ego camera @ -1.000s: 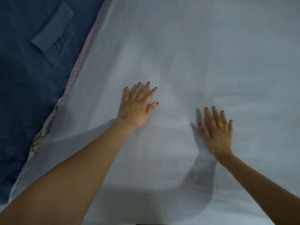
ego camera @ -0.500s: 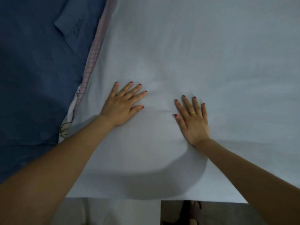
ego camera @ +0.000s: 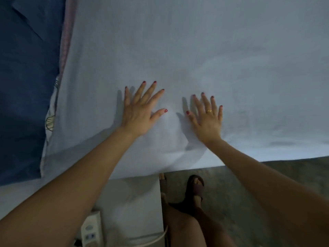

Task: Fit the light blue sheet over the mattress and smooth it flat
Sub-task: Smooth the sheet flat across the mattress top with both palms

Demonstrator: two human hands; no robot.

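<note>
Head view: light blue sheet [ego camera: 195, 50] lying spread over the mattress, near edge hanging at the bedside. Left hand [ego camera: 140, 111] and right hand [ego camera: 207, 118] pressing flat on it, fingers splayed, gripping nothing, side by side, not touching. Dark blue bedding [ego camera: 26, 86] lying alongside at left.

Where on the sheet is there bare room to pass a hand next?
Bare light blue sheet lies beyond both hands' fingertips and to the right of the right hand. It is tight between the two thumbs, and narrow between the left hand and the dark blue bedding.
</note>
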